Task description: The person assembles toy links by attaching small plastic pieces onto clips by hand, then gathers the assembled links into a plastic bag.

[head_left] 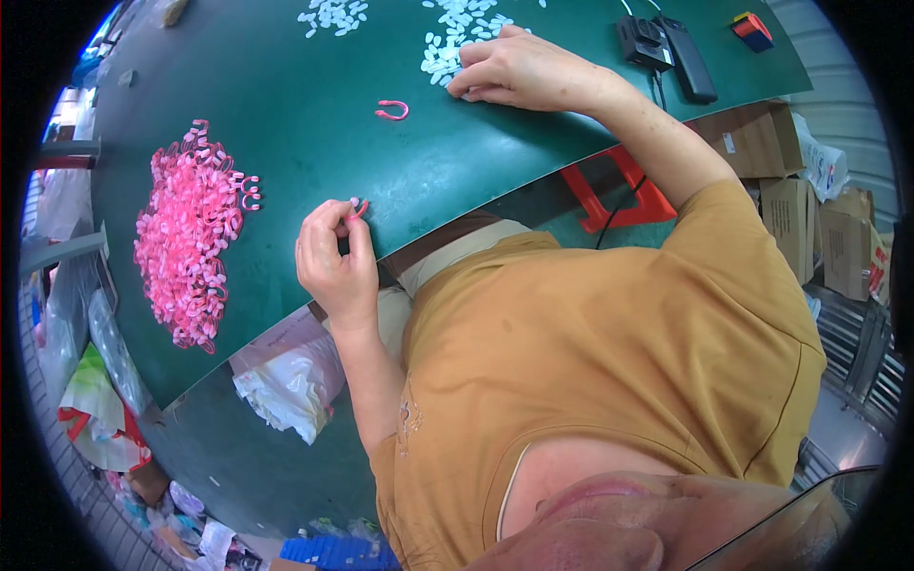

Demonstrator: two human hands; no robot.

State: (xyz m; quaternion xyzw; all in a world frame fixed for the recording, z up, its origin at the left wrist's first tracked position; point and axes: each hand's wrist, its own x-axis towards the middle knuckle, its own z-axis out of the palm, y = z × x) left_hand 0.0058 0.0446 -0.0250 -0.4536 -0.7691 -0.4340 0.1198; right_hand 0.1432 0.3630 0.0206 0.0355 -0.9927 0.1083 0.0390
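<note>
Near the table's front edge, my left hand (340, 257) is closed, with a small pink U-shaped piece (361, 208) pinched between thumb and fingertips. A pale tip shows on that piece. Farther off, my right hand (519, 71) rests its bent fingertips at the near side of a loose pile of small white oval pieces (438, 59). The fingers are drawn together, and whatever is in them is hidden. Between the hands a single pink U-shaped piece (392, 110) lies alone on the green table. To the left spreads a big heap of pink U-shaped pieces (186, 233) with pale ends.
A smaller group of white ovals (332, 15) lies at the far side of the green tabletop (305, 114). Black adapters (666, 52) with cables and a small orange-and-blue object (752, 31) sit at the right. Under the edge are a red stool (624, 195) and a plastic bag (295, 385).
</note>
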